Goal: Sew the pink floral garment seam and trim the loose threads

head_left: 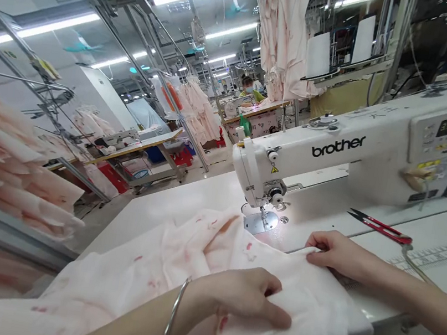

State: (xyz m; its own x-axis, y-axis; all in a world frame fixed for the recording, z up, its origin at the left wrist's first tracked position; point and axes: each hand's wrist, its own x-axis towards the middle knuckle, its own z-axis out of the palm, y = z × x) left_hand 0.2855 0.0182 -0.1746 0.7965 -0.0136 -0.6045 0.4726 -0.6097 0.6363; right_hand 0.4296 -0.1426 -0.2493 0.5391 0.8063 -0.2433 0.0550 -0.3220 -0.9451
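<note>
A pale pink printed fabric (pixel 174 272) lies bunched on the white sewing table (pixel 185 201), reaching up to the presser foot (pixel 263 217) of a white Brother sewing machine (pixel 360 149). My left hand (pixel 245 299), with a thin bangle on the wrist, pinches a fold of the fabric near the front. My right hand (pixel 334 252) grips the fabric's far edge just right of the needle plate, fingers curled on the cloth.
Red thread snips (pixel 380 227) lie on the table right of the machine arm. Stacked pink fabric pieces (pixel 9 169) sit on a rack at left. Other sewing stations, hanging pink garments (pixel 281 30) and a seated person (pixel 247 88) fill the background.
</note>
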